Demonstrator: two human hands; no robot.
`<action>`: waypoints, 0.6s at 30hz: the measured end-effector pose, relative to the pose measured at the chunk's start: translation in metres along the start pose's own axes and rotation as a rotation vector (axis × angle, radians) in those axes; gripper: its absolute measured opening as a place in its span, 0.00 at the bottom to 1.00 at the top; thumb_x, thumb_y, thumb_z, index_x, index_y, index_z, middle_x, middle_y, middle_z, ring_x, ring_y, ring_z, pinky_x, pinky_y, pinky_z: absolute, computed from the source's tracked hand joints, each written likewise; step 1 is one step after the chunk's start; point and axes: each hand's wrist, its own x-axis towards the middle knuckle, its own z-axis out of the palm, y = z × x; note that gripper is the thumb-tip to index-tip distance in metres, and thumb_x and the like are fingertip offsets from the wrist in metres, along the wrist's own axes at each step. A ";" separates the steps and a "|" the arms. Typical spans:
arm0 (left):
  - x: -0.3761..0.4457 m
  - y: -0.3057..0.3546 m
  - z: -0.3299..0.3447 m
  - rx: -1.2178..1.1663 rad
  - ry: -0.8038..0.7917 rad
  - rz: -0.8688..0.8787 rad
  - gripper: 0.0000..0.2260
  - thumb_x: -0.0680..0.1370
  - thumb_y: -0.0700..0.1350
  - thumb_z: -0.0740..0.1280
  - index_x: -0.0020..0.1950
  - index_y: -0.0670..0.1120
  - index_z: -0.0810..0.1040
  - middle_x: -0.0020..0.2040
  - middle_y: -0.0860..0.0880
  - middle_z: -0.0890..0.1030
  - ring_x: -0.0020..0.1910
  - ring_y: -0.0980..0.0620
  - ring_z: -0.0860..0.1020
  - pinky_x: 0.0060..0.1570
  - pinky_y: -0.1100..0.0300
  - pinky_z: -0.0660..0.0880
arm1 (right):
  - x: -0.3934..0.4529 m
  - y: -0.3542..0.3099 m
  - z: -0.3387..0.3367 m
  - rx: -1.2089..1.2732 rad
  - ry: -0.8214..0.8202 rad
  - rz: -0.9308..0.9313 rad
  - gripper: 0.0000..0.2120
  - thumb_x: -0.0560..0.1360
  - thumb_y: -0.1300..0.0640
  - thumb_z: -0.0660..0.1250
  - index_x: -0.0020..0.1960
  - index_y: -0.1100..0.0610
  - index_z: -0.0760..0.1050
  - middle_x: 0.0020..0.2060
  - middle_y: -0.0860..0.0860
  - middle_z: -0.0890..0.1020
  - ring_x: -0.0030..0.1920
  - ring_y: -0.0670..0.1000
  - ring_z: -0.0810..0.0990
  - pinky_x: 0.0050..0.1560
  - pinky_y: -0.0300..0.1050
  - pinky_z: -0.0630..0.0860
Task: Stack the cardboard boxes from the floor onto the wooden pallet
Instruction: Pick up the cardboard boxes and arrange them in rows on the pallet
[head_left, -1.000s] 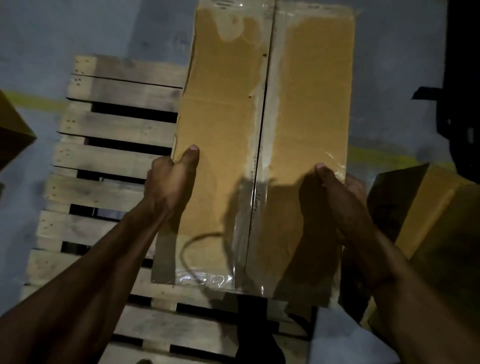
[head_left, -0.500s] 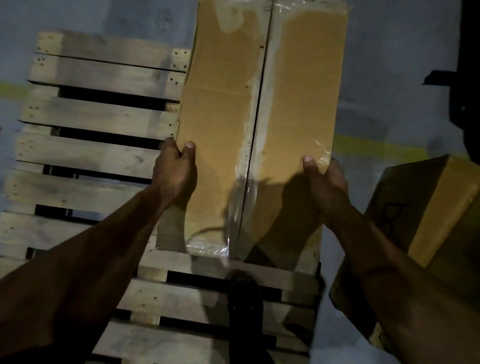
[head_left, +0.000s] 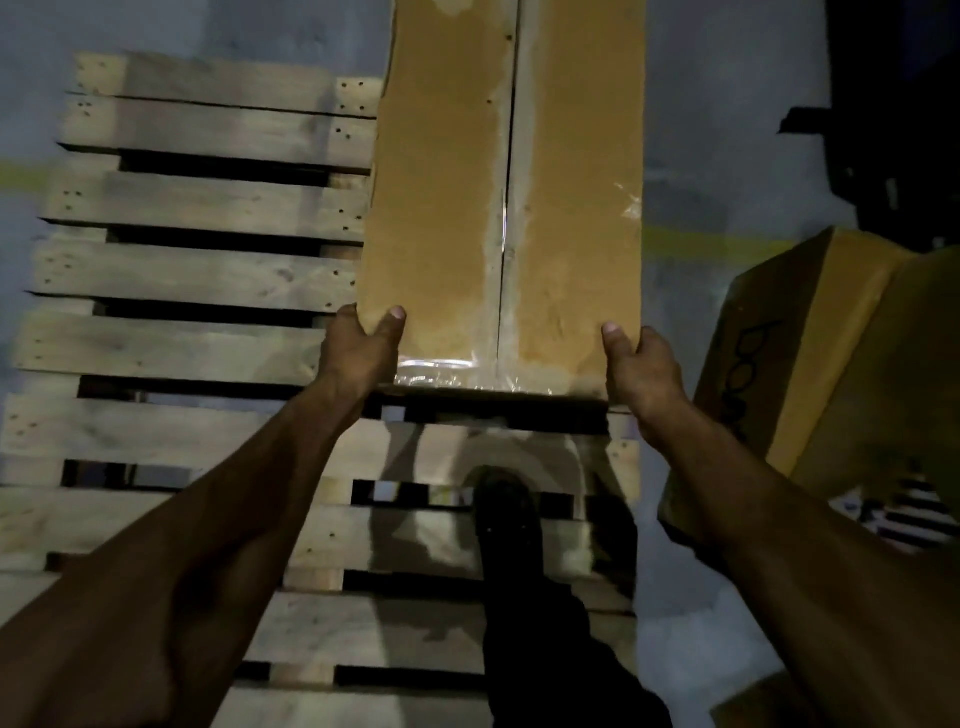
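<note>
One taped cardboard box is gripped at its near corners by left hand and right hand over one wooden pallet; a second cardboard box sits right.

Grey floor with yellow line carries wooden pallet at left, second cardboard box tilted off pallet's right edge; long taped box sits along pallet's right edge, dark shoe on near slats.
</note>
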 end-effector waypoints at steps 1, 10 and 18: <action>-0.008 -0.007 -0.004 -0.027 -0.019 0.004 0.17 0.81 0.49 0.67 0.66 0.41 0.76 0.57 0.46 0.81 0.55 0.46 0.79 0.56 0.54 0.76 | -0.006 0.006 0.002 0.020 -0.005 0.004 0.24 0.82 0.38 0.58 0.63 0.58 0.72 0.52 0.58 0.78 0.57 0.64 0.78 0.49 0.51 0.71; -0.023 -0.034 -0.009 -0.045 -0.051 0.027 0.17 0.82 0.51 0.66 0.65 0.42 0.77 0.57 0.46 0.81 0.53 0.47 0.79 0.34 0.68 0.76 | -0.017 0.022 0.010 0.105 0.038 0.096 0.24 0.83 0.40 0.55 0.67 0.57 0.72 0.56 0.58 0.76 0.59 0.66 0.76 0.61 0.67 0.75; -0.041 -0.044 0.005 -0.088 -0.062 0.002 0.22 0.80 0.54 0.67 0.67 0.39 0.76 0.61 0.43 0.80 0.61 0.43 0.78 0.61 0.54 0.74 | -0.025 0.045 0.000 0.142 0.091 0.130 0.19 0.82 0.39 0.55 0.58 0.54 0.73 0.55 0.58 0.77 0.58 0.64 0.77 0.59 0.67 0.77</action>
